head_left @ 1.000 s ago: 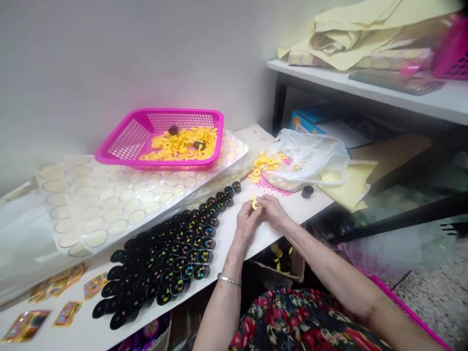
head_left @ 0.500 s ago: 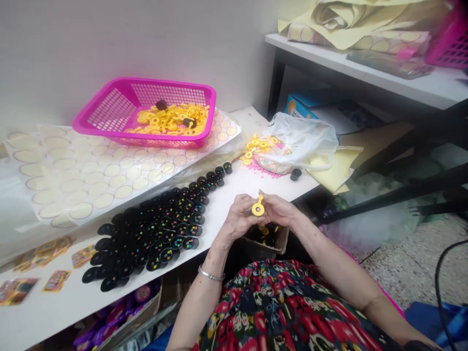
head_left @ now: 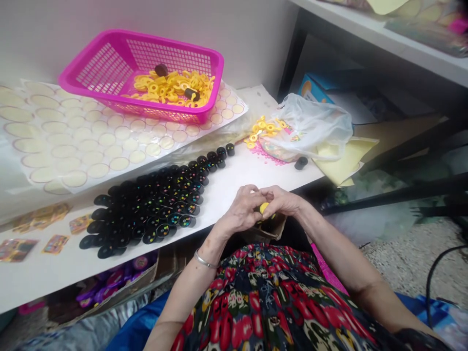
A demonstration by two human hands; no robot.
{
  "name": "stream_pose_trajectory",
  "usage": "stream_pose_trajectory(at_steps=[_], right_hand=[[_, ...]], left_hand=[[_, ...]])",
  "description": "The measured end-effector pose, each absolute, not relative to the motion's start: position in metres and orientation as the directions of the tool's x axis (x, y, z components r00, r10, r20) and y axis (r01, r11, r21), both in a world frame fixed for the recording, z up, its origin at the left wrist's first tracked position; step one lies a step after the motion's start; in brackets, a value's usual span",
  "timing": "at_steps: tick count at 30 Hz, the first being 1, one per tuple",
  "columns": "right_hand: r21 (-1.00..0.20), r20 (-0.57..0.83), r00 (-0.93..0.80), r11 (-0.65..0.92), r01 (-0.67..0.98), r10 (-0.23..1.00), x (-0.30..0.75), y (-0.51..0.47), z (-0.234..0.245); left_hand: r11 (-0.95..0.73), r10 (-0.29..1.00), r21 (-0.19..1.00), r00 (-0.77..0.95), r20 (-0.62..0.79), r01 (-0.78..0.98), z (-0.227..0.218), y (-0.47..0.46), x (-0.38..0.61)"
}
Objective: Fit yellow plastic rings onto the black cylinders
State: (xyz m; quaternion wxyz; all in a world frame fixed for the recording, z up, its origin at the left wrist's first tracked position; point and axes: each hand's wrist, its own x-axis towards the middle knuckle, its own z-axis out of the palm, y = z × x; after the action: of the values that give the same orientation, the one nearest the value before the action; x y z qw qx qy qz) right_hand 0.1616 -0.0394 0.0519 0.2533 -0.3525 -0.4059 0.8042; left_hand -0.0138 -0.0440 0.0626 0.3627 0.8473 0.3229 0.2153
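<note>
— White tabletop [head_left: 234,180] runs along the wall; at about eleven o'clock from the hands stands a pink basket [head_left: 91,73] with loose yellow rings [head_left: 171,87] in it, and at nine o'clock lies a dense block of black caps [head_left: 153,204]. Where is the piece being worked?

— Just off the table's near edge, over a small cardboard box [head_left: 272,226]. The left hand [head_left: 243,212] and right hand [head_left: 283,202] are pressed together, fingertips meeting, both clamped on a small yellow piece [head_left: 263,208].

— Which way does it point?

— Hard to say. Only a rounded yellow patch shows between the fingers, so its long axis is hidden; it may run down toward six o'clock, into the palms, but I cannot tell.

— How would you handle it well?

— My judgement: keep the pinch close to the part, thumbs opposed, and press squarely so it doesn't skew. Staying over the box seems wise, since a slipped piece would drop into it and not onto the floor.

— Anything else near?

— At two o'clock, a white plastic bag [head_left: 314,129] with more yellow rings beside it.
</note>
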Motion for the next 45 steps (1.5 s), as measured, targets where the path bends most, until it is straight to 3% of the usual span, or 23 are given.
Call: stream_pose_trajectory(at_steps=[9, 13, 15, 17, 20, 23, 27, 29, 31, 33, 35, 37, 40, 43, 45], right_hand=[[-0.858, -0.26, -0.59, -0.463, -0.222, 0.764, 0.159, -0.055, 0.036], [-0.913, -0.297, -0.682, -0.408, -0.002, 0.668, 0.168, -0.057, 0.033], [-0.908, -0.408, -0.632, -0.362, 0.21, 0.658, 0.169, -0.058, 0.026], [-0.891, -0.441, -0.529, -0.282, 0.356, 0.725, 0.164, -0.058, 0.016], [-0.905, -0.37, -0.451, -0.204, 0.374, 0.812, 0.153, -0.06, 0.006], [-0.91, -0.398, -0.486, -0.269, 0.314, 0.778, 0.15, -0.062, 0.005], [-0.877, -0.477, -0.585, -0.401, 0.264, 0.657, 0.165, -0.057, 0.02], [-0.888, -0.454, -0.566, -0.403, 0.222, 0.688, 0.174, -0.045, 0.031], [-0.94, -0.327, -0.376, -0.26, 0.219, 0.867, 0.18, -0.027, 0.041], [-0.932, -0.06, -0.092, -0.023, 0.361, 0.994, 0.181, -0.004, 0.047], [-0.792, 0.137, 0.024, 0.095, 0.603, 0.99, 0.178, 0.018, 0.048], [-0.603, 0.172, 0.015, 0.093, 0.792, 0.985, 0.172, 0.035, 0.045], [-0.393, 0.115, -0.032, 0.075, 0.916, 0.993, 0.165, 0.046, 0.036], [-0.318, 0.091, -0.033, 0.06, 0.946, 0.995, 0.162, 0.048, 0.03], [-0.345, 0.12, -0.027, 0.067, 0.936, 0.992, 0.162, 0.047, 0.029]], left_hand=[[-0.503, 0.701, 0.782, 0.703, 0.12, 0.368, 0.057, -0.05, -0.012], [-0.501, 0.639, 0.828, 0.753, 0.157, 0.252, 0.056, -0.042, -0.021], [-0.509, 0.743, 0.798, 0.633, 0.219, 0.321, 0.055, -0.025, -0.029], [-0.481, 0.872, 0.677, 0.386, 0.302, 0.557, 0.056, 0.001, -0.034], [-0.34, 0.919, 0.337, 0.234, 0.317, 0.878, 0.062, 0.046, -0.035], [-0.257, 0.942, 0.115, 0.222, 0.253, 0.959, 0.068, 0.083, -0.028], [-0.29, 0.943, 0.046, 0.277, 0.184, 0.956, 0.069, 0.105, -0.023], [-0.3, 0.937, 0.068, 0.281, 0.208, 0.952, 0.069, 0.103, -0.021], [-0.316, 0.931, 0.123, 0.282, 0.232, 0.941, 0.071, 0.094, -0.019], [-0.359, 0.923, 0.214, 0.311, 0.227, 0.909, 0.071, 0.082, -0.015], [-0.396, 0.917, 0.325, 0.351, 0.191, 0.859, 0.068, 0.069, -0.01], [-0.378, 0.925, 0.451, 0.353, 0.143, 0.809, 0.06, 0.058, -0.005], [-0.253, 0.962, 0.655, 0.259, 0.09, 0.712, 0.039, 0.047, 0.0], [-0.144, 0.985, 0.797, 0.16, 0.06, 0.586, 0.018, 0.043, 0.001], [-0.1, 0.993, 0.839, 0.111, 0.047, 0.535, 0.008, 0.043, 0.002]])
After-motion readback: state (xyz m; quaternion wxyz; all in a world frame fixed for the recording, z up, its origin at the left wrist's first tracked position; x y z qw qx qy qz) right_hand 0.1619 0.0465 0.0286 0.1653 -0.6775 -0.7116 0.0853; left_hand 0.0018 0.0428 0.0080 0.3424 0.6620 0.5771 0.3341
